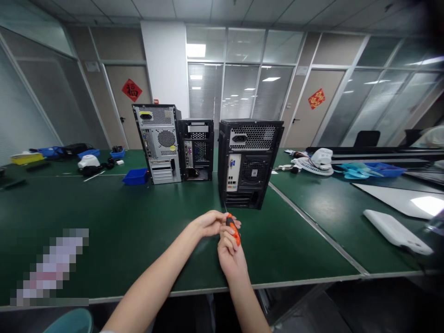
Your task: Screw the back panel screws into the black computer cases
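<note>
My right hand (229, 252) is closed around the orange and black handle of a screwdriver (233, 226). Its thin shaft points up and away, with the tip at the lower left corner of a black computer tower (251, 162). Beside the front of the handle, my left hand (210, 223) has its thumb against the screwdriver and its fingers passing behind it. The tower stands upright, its back panel with vents, ports and power socket facing me. Whether the tip sits in a screw is too small to tell.
A silver-backed tower (161, 143) and a smaller black tower (197, 150) stand further back on the left. Near them is a blue tray (136, 176). A white device (397, 231) lies at right, past a metal seam (312, 224) in the green table (166, 259).
</note>
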Available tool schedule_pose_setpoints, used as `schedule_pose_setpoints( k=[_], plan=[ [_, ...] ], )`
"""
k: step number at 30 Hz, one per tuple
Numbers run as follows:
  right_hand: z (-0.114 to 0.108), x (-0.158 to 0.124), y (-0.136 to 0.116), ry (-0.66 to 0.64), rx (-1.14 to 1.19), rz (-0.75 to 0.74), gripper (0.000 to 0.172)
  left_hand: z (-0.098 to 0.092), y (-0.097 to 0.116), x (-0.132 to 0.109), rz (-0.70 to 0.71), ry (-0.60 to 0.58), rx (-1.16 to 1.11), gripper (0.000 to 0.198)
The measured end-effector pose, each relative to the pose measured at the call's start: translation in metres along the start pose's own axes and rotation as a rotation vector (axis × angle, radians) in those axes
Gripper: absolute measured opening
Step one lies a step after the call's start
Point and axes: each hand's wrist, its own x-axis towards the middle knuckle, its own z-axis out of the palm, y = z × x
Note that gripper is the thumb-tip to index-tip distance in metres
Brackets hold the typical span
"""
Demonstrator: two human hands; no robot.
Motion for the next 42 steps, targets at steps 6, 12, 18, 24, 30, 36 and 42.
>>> schedule_pose_setpoints(
  k=[6,12,18,24,30,36,42],
  plan=[
    [-0.009,0.002,-0.001,0.038,-0.120,0.014,0.007,0.005,0.000,0.000,0.005,0.087,0.024,0.020],
    [-0.019,-0.010,-0.001,0.123,-0.048,0.138,0.006,0.010,0.000,-0.003,-0.011,0.137,0.041,0.021],
    [-0.024,-0.042,0.003,0.167,-0.275,0.359,0.018,0.008,0.000,-0.002,0.008,0.164,0.047,0.021],
    [0.018,-0.062,-0.016,-0.014,-1.129,0.301,0.019,0.007,0.001,-0.002,-0.005,0.181,0.040,0.021],
    [0.071,-0.053,-0.037,-0.719,-2.485,-0.601,0.016,0.001,-0.002,0.001,-0.008,0.155,0.026,0.019],
    [0.060,-0.022,-0.040,-1.426,-3.027,-0.907,0.018,0.004,-0.002,0.002,-0.025,0.176,-0.019,0.019],
    [0.041,0.001,-0.047,-1.806,-3.101,-0.576,0.017,0.004,-0.003,0.003,-0.006,0.185,0.004,0.019]
  ],
)
